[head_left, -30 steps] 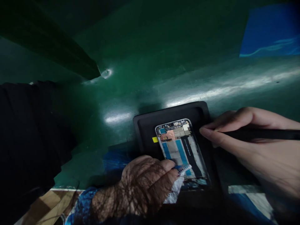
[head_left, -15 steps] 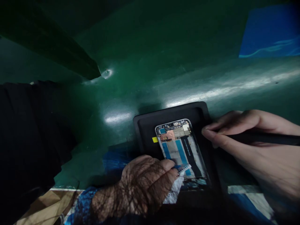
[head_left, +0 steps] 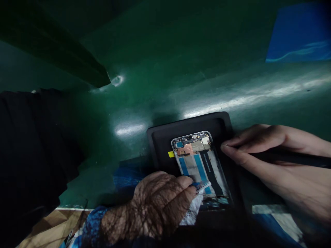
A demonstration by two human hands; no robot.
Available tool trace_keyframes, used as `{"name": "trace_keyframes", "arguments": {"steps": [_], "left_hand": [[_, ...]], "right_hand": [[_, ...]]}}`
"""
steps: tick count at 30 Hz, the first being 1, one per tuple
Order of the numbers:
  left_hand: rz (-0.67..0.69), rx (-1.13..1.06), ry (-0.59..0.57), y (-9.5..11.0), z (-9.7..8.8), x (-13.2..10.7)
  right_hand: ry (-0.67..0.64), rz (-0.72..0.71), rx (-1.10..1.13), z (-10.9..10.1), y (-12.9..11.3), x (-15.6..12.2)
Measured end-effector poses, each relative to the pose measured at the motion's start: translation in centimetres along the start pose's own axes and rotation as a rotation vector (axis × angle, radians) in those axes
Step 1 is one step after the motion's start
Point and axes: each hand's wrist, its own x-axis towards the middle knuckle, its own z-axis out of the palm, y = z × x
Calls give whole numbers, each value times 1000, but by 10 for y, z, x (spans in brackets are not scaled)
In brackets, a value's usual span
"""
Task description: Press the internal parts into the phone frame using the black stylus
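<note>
Here the opened smartphone (head_left: 201,165) lies face down in the recess of a black holding tray (head_left: 160,137) on the green bench (head_left: 160,79), its circuit board, copper shield and blue-striped strips exposed. The left hand (head_left: 155,203) rests on the phone's near left corner, fingers curled together and pressing a crumpled white wipe (head_left: 195,206) against the frame. The right hand (head_left: 274,162) sits just beside the phone's upper right edge, thumb and forefinger pinched around a slim black tool (head_left: 297,156) whose tip is hidden behind the fingertips.

Judging by this pose, the work is fine probing or prying at the board end. To do it well, the left hand should keep the frame pinned flat in the tray so it cannot rock, while the right brings the tip in low and shallow along the edge, with light pressure, clear of the ribbon strips and the small yellow tab (head_left: 171,154) at the phone's left side. A dark sleeve (head_left: 33,148) hangs at the far left, and a blue sheet (head_left: 300,34) lies well apart at the bench's back.
</note>
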Motion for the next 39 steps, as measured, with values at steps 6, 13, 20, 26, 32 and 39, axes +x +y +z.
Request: {"name": "trace_keyframes", "arguments": {"steps": [6,13,20,26,32,39], "left_hand": [[-23,-9,39,1,3,-1],[-45,-17,62,3,8,-5],[-16,-36,1,1,7,-4],[-39,-24,46,2,8,-8],[-12,-30,17,2,6,-5],[-5,-24,-9,0,3,-4]], "right_hand": [[-71,-124,-38,-2,6,1],[-10,-98,-33,-3,7,0],[-47,-85,17,-1,6,0],[-63,-96,56,-2,8,1],[-8,8,24,-2,4,2],[-40,-68,68,-2,9,3]]}}
